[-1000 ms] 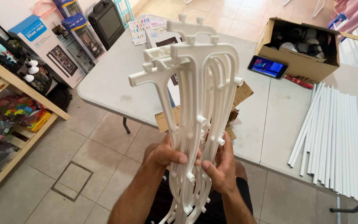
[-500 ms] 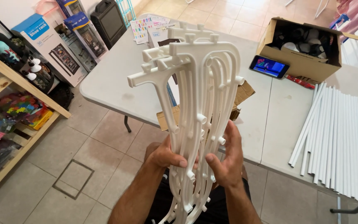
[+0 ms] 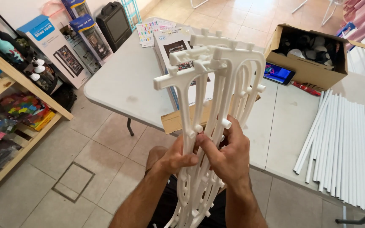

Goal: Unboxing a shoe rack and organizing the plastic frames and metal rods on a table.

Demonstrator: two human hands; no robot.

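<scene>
Bright, even daylight; soft shadow under the table (image 3: 132, 84) toward 7 o'clock; mild glare on the white rods (image 3: 343, 143) at 3 o'clock; edges bow slightly; focus sharp throughout.

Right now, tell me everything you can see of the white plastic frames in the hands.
The white plastic frames form a stack of flat, moulded-looking side panels with arched slots, a T-shaped top end and short round pegs along the bars. The stack stands nearly upright, its top leaning away over the grey table, its bottom near the lap. The left hand grips the left bar; the right hand pinches the bars from the right.
</scene>
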